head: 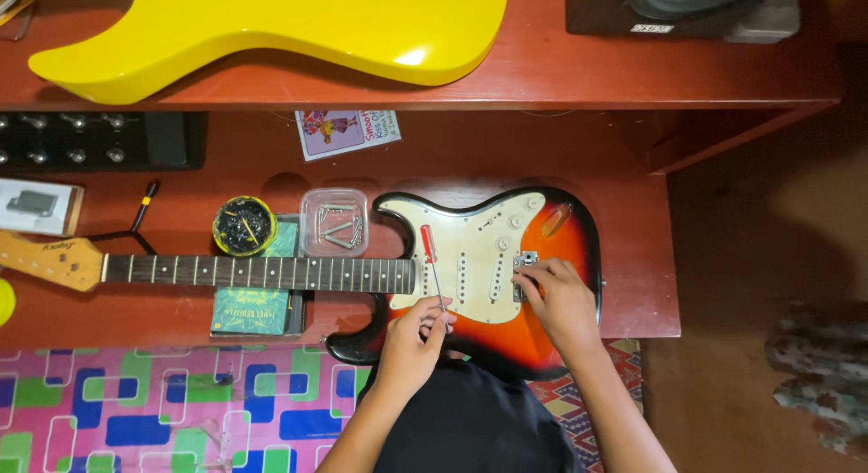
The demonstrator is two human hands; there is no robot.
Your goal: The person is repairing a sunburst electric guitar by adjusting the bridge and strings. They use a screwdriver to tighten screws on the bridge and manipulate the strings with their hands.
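Low centre of frame: left hand (418,333) pinched w/ fingertips narrow around thin shaft of red-handled screwdriver (432,269), tip down at lower edge of white pickguard (470,260). Right hand (561,297) just right of it, palm down, fingers curled onto metal bridge (524,267); no visible object gripped, cannot tell more. Both on sunburst electric guitar (506,283) lying flat mid-frame on red desk (633,256), neck (262,272) running left to headstock at left edge. Above neck: clear plastic tub (334,222) w/ screws, round yellow dish (244,225) beside it; green book (258,306) under neck. Farther, top of frame: yellow guitar body (298,30) on upper shelf, dark box (683,7) upper right.
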